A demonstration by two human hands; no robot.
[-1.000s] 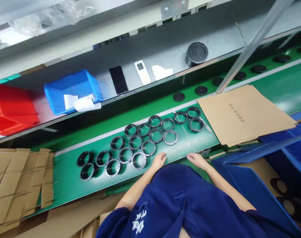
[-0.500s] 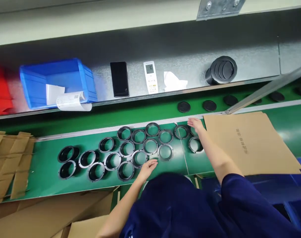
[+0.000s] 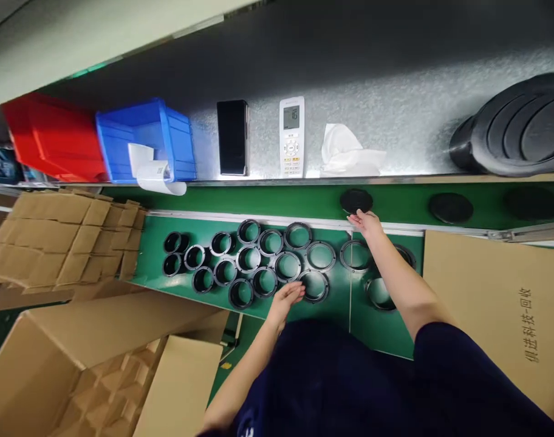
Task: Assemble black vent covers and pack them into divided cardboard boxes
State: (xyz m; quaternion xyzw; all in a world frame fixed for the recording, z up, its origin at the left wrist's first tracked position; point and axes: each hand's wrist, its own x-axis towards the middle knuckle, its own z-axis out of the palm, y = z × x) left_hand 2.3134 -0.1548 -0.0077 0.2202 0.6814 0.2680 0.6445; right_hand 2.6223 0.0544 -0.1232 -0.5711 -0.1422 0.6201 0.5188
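Over the near side of the bench, my left hand (image 3: 287, 301) is empty, its fingers loosely bent and a little apart. Its fingertips come up to the left rim of a black ring (image 3: 326, 290). My right hand (image 3: 369, 224) reaches across the bench with extended fingers. They meet the near edge of a round black disc (image 3: 356, 199); I see no closed grip on it. Several more black rings (image 3: 287, 278) stand in loose rows to the left. Below my right forearm sits another black ring (image 3: 370, 297), partly hidden by the arm.
A metal shelf (image 3: 395, 136) above the bench carries a blue bin (image 3: 179, 142), red bin (image 3: 58, 142), phone (image 3: 232, 136), remote (image 3: 291, 136), crumpled paper (image 3: 350, 152) and a black cylindrical part (image 3: 509, 130). Cardboard sheets (image 3: 482, 291) lie right; cardboard dividers (image 3: 62, 237) and an open carton (image 3: 44, 358) left.
My right hand has moved forward from beside the rings to the black disc's edge. My left hand remains low near the rings. The view has shifted, bringing the open carton into sight.
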